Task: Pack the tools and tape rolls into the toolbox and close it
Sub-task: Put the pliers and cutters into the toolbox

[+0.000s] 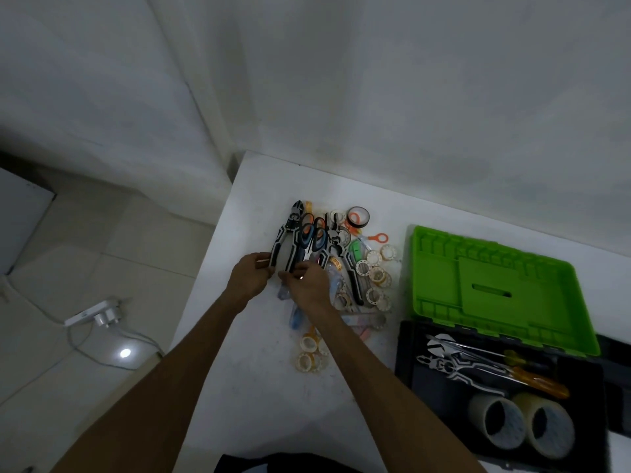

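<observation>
toolbox (505,397) open, well right of the fingers; holds pliers, screwdrivers, two large tape rolls (520,425). most of the pile (341,268) unpacked. left hand (251,279) and right hand (307,285) each grip a handle of the pliers (285,240). lid (495,288) not yet closed.

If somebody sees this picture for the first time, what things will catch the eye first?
Probably the bright green tray, lying on the white table at the right behind the open black toolbox, where two big tape rolls sit. Then the heap at centre, where both hands, left hand and right hand, hold black-and-white pliers.
</observation>
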